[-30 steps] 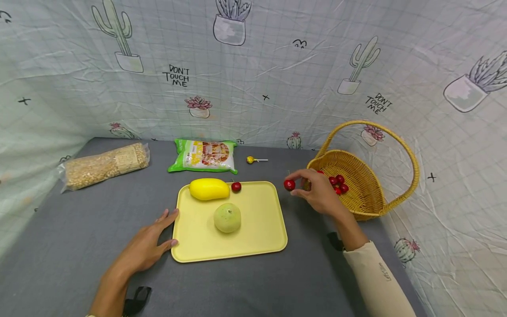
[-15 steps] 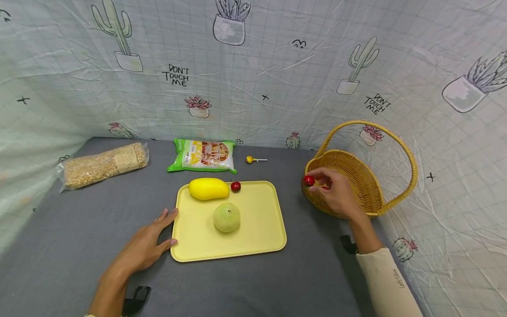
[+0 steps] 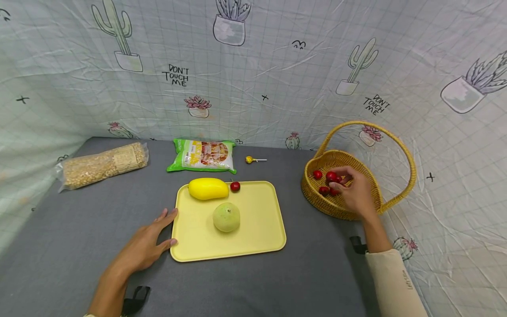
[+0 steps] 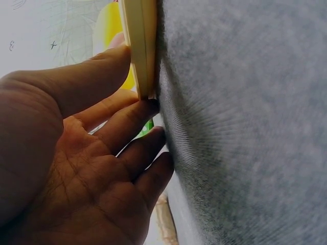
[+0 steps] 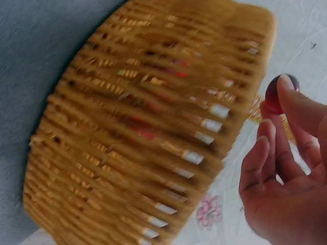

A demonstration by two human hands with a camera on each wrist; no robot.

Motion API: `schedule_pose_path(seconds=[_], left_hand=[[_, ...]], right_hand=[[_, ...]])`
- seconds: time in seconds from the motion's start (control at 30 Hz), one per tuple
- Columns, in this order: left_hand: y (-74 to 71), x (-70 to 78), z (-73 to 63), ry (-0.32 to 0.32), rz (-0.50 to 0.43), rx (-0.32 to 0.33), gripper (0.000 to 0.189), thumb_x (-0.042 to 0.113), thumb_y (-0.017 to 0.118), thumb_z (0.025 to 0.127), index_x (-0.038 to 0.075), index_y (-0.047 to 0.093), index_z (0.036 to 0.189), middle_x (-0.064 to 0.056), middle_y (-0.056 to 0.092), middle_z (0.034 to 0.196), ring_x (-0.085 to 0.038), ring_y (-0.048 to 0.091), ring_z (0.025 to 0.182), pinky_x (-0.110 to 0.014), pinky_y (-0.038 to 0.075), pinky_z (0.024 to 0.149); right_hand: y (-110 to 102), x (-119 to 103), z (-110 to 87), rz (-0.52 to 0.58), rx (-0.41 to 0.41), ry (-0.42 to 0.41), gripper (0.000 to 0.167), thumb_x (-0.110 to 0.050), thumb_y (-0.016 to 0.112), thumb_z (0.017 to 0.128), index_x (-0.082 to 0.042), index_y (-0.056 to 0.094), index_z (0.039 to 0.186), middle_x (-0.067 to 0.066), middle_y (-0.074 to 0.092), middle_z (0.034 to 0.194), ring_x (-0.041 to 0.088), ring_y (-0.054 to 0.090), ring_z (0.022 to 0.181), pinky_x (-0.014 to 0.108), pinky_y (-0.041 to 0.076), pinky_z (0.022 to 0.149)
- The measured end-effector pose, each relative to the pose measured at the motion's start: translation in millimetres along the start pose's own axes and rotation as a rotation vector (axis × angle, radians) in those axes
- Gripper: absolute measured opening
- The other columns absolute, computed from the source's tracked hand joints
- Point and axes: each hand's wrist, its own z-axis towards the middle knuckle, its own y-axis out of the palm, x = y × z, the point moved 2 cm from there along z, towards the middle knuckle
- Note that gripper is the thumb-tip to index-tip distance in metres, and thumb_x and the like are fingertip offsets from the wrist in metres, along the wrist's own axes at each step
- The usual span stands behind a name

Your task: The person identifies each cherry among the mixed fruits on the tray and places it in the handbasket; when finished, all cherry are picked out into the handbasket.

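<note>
My left hand (image 3: 143,242) touches the left edge of a yellow tray (image 3: 259,224) with its thumb and fingertips, the fingers mostly straight. On the tray lie a yellow mango (image 3: 208,189), a round green fruit (image 3: 226,217) and one dark red cherry (image 3: 235,186). Over a wicker basket (image 3: 314,198) at the right, my right hand (image 3: 358,192) pinches another cherry (image 5: 276,96) between thumb and fingers. The right wrist view shows that cherry above the basket's rim. Several cherries (image 3: 324,190) lie inside the basket, partly hidden by the hand.
A clear bag of pale kernels or beans (image 3: 104,166) lies at the back left of the grey table (image 3: 222,290). Beside it is a green-and-white packet (image 3: 203,155), then a lollipop (image 3: 249,159). The basket's tall handle (image 3: 412,165) arches on the right. Printed cloth hangs behind.
My right hand has carried the pinched cherry rightward, from between tray and basket to over the basket. The left hand and tray stay in place.
</note>
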Motion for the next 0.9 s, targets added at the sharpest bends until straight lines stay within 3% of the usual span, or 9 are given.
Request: schedule_pose_path(seconds=[0.23, 0.4, 0.47, 0.57, 0.7, 0.9], left_hand=[[-0.2, -0.2, 0.1, 0.000, 0.002, -0.003, 0.083, 0.020, 0.079, 0.097, 0.006, 0.036, 0.166, -0.036, 0.032, 0.167, -0.058, 0.036, 0.151, -0.075, 0.038, 0.115], [-0.4, 0.0, -0.1, -0.003, 0.005, -0.011, 0.083, 0.020, 0.079, 0.097, 0.006, 0.035, 0.167, -0.036, 0.031, 0.167, -0.058, 0.036, 0.151, -0.075, 0.038, 0.114], [-0.4, -0.1, -0.1, -0.004, 0.006, -0.013, 0.083, 0.020, 0.079, 0.097, 0.006, 0.035, 0.167, -0.036, 0.031, 0.167, -0.058, 0.036, 0.151, -0.075, 0.038, 0.114], [-0.4, -0.9, 0.2, -0.002, 0.008, -0.013, 0.084, 0.021, 0.079, 0.097, 0.006, 0.035, 0.167, -0.036, 0.031, 0.167, -0.059, 0.036, 0.150, -0.075, 0.038, 0.114], [-0.2, -2.1, 0.3, -0.001, 0.013, -0.013, 0.084, 0.022, 0.079, 0.097, 0.006, 0.035, 0.167, -0.036, 0.031, 0.167, -0.059, 0.036, 0.150, -0.075, 0.038, 0.114], [0.0, -1.8, 0.4, -0.003, 0.014, -0.012, 0.084, 0.021, 0.079, 0.097, 0.007, 0.035, 0.167, -0.036, 0.031, 0.167, -0.059, 0.036, 0.150, -0.075, 0.038, 0.114]], right_hand=[[-12.3, 17.8, -1.4, -0.062, 0.030, 0.100, 0.035, -0.009, 0.085, 0.092, -0.009, 0.074, 0.125, 0.017, 0.077, 0.122, 0.028, 0.064, 0.096, 0.020, 0.045, 0.075], [-18.0, 27.1, -0.1, -0.120, 0.036, 0.152, 0.036, -0.008, 0.085, 0.091, -0.006, 0.074, 0.125, 0.019, 0.078, 0.121, 0.031, 0.066, 0.092, 0.027, 0.046, 0.074], [-18.8, 30.7, 0.7, -0.134, 0.042, 0.160, 0.036, -0.007, 0.086, 0.090, -0.005, 0.074, 0.124, 0.021, 0.078, 0.120, 0.031, 0.065, 0.090, 0.033, 0.047, 0.076], [-19.7, 36.3, 2.0, -0.146, 0.045, 0.175, 0.034, -0.006, 0.085, 0.090, -0.002, 0.074, 0.122, 0.024, 0.077, 0.118, 0.034, 0.066, 0.087, 0.047, 0.047, 0.088], [-20.7, 44.4, 3.3, -0.168, 0.031, 0.217, 0.033, -0.006, 0.084, 0.090, 0.000, 0.072, 0.121, 0.026, 0.077, 0.116, 0.038, 0.066, 0.086, 0.060, 0.039, 0.099], [-20.2, 52.2, 5.2, -0.207, -0.014, 0.279, 0.035, -0.005, 0.082, 0.089, 0.001, 0.070, 0.122, 0.027, 0.076, 0.117, 0.048, 0.064, 0.102, 0.062, 0.044, 0.097]])
